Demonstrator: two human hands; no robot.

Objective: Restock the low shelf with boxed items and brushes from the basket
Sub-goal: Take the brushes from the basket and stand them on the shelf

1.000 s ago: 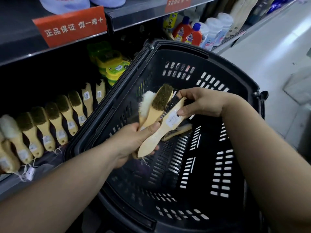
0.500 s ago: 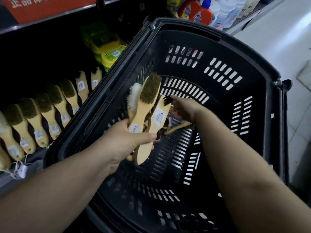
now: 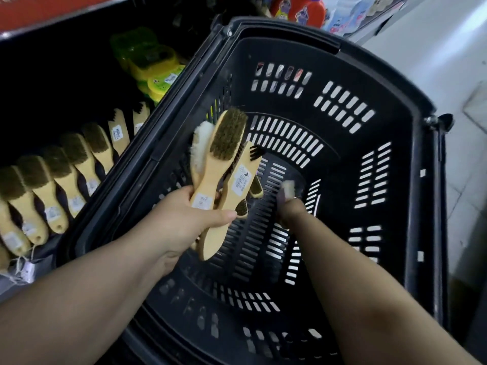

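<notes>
My left hand (image 3: 179,222) grips a bundle of several wooden-handled brushes (image 3: 226,151) above the black plastic basket (image 3: 421,180); brown, white and black bristles point up. My right hand (image 3: 290,209) is down at the basket's bottom, blurred, with its fingers curled round a white-bristled brush (image 3: 287,187). Two more brown-bristled brushes (image 3: 243,206) lie on the basket bottom behind the bundle. On the low shelf at left lies a row of several matching brushes (image 3: 66,175) with price labels.
Green and yellow tins (image 3: 150,64) are stacked at the back of the low shelf. Red and white bottles (image 3: 303,9) stand on the shelf beyond the basket. Light floor tiles (image 3: 461,61) lie to the right.
My right hand let go of the bundle and reached down to the basket bottom, where it now has a white-bristled brush. The left hand keeps holding the bundle. The camera tilted down.
</notes>
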